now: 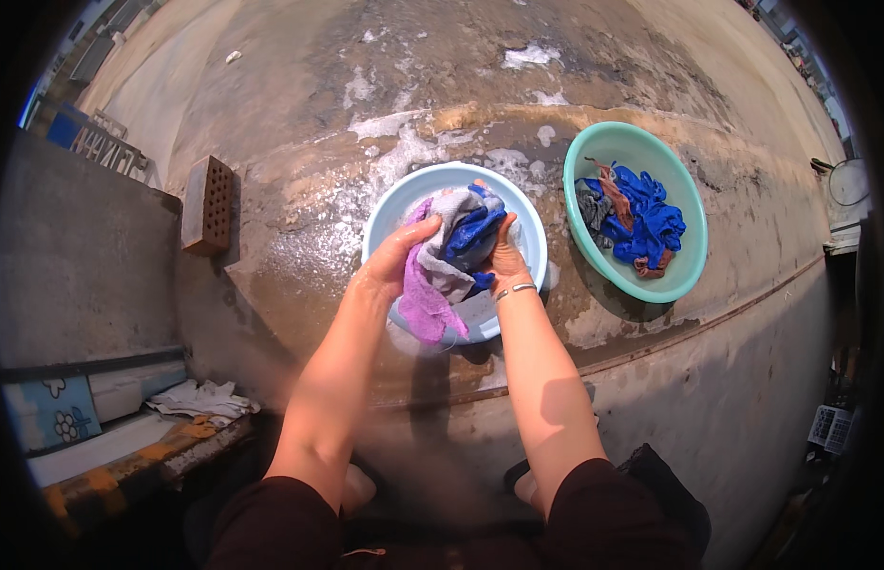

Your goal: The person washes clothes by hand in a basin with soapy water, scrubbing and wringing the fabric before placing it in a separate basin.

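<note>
Between my two hands is a wet bundle of cloths [453,249], grey and blue with a purple piece hanging down at its left. My left hand [402,249] grips the bundle's left side, thumb on top. On its right side my right hand [505,255] is closed round the blue part, its fingers mostly hidden beneath; a silver bracelet [516,290] circles that wrist. Below the bundle stands a light blue basin [385,211] with a little cloudy water showing. The purple end drapes over the basin's near left rim.
Right of it stands a green basin [691,271] holding blue, grey and brown cloths [641,217]. A perforated brick [207,206] lies to the left near a grey wall [81,256]. Suds [404,157] streak the wet concrete. A striped ledge with crumpled white material [204,399] is at lower left.
</note>
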`<state>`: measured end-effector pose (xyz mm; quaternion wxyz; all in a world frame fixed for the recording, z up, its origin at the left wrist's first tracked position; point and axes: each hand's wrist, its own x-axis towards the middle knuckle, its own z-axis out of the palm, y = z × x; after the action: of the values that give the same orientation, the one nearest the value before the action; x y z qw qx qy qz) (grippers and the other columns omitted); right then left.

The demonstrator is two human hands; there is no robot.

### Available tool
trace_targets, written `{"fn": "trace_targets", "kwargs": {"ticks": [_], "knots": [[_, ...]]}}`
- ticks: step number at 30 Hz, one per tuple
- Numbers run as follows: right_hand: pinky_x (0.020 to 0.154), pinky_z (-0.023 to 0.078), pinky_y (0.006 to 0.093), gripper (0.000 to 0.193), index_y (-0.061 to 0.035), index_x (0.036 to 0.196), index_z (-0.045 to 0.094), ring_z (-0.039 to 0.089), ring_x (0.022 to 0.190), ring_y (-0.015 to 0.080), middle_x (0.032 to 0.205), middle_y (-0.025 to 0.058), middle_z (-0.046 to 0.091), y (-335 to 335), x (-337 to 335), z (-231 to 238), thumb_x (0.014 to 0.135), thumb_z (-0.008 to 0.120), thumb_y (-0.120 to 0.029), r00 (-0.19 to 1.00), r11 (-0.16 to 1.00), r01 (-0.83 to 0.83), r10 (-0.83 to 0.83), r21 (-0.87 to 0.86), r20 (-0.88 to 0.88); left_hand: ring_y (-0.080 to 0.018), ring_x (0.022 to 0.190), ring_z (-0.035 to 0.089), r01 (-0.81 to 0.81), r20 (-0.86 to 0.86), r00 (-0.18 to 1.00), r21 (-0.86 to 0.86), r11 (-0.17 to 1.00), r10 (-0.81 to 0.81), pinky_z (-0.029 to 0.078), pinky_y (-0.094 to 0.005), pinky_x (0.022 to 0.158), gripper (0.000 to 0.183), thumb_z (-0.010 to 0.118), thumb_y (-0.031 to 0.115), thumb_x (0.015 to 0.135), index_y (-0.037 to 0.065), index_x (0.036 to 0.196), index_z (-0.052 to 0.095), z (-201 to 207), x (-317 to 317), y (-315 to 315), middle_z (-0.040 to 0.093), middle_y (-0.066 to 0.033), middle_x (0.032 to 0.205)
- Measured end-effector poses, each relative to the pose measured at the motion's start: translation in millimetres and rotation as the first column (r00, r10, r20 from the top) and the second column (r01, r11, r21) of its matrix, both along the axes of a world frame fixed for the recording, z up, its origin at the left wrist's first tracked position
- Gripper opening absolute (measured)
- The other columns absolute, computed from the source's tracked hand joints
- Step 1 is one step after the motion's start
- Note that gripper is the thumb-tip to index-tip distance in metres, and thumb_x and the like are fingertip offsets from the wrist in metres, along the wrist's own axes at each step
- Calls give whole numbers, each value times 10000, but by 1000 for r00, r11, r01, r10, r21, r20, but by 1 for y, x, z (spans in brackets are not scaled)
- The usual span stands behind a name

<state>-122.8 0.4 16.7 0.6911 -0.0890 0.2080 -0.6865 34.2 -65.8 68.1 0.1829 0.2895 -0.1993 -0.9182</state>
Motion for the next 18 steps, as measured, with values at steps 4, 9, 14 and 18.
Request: {"fn": "trace_targets", "kwargs": {"ticks": [4, 9, 14, 18], "knots": [[869, 527, 331, 522, -44, 1157, 585, 642, 950, 176, 1035, 51, 665, -17, -2, 26, 722, 851, -155, 919, 987, 149, -119, 52, -376, -195, 948, 664, -23, 293, 953, -169, 985, 72, 528, -344, 874, 411, 646, 265, 897, 16, 1217, 580, -1, -4, -4, 672, -110, 1107], [644, 452, 246, 131, -37, 819, 615, 528, 687, 68, 763, -11, 613, -37, -12, 54, 822, 737, -86, 470, 884, 389, -432, -259, -770, -163, 713, 520, 243, 583, 452, -809, 536, 675, 454, -350, 670, 622, 724, 548, 789, 26, 975, 440, -40, 6, 1, 531, -76, 848], [653, 449, 409, 214, -61, 777, 583, 545, 714, 350, 758, 136, 584, -12, 36, 50, 641, 744, -95, -150, 807, 53, -576, -588, -804, -269, 880, 602, -132, -59, 988, 143, 981, 141, 509, -465, 821, 776, 500, 757, 810, 56, 1144, 517, -3, -14, 28, 594, -139, 964], [698, 468, 420, 200, -91, 799, 603, 598, 810, 351, 847, 148, 605, 25, 87, 64, 628, 705, -103, -177, 855, 23, -507, -518, -844, -193, 841, 593, -76, -242, 960, 269, 960, 144, 517, -338, 766, 599, 491, 650, 890, 78, 1031, 596, -49, 16, 1, 591, -99, 912]]}}
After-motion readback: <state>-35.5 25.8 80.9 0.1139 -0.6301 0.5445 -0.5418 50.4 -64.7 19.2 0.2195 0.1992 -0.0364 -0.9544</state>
